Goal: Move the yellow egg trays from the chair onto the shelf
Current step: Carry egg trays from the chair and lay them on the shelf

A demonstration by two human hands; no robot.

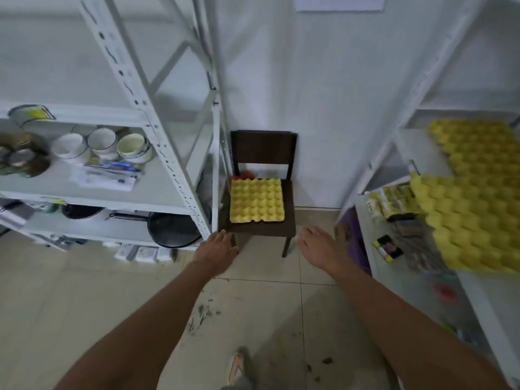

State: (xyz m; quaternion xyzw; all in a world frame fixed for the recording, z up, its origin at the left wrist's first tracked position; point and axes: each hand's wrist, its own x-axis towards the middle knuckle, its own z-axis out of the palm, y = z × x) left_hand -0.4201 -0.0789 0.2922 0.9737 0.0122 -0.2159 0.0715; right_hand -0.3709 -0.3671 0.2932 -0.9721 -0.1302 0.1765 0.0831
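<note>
A yellow egg tray (256, 199) lies flat on the seat of a dark wooden chair (264, 147) against the back wall. Something red (246, 175) shows behind the tray on the seat. My left hand (218, 247) and my right hand (319, 244) are stretched forward, both empty with fingers apart, just short of the chair's front edge and to either side of it. More yellow egg trays lie on the white shelf (422, 153) at the right: one far (484, 147), one near (472, 223) that overhangs the shelf edge.
A white metal rack (157, 198) at the left holds cups, jars, papers and black pans. The right rack's lower shelf holds small boxes and packets (394, 204). The tiled floor (253, 305) between the racks has dirt specks. A foot shows at the bottom.
</note>
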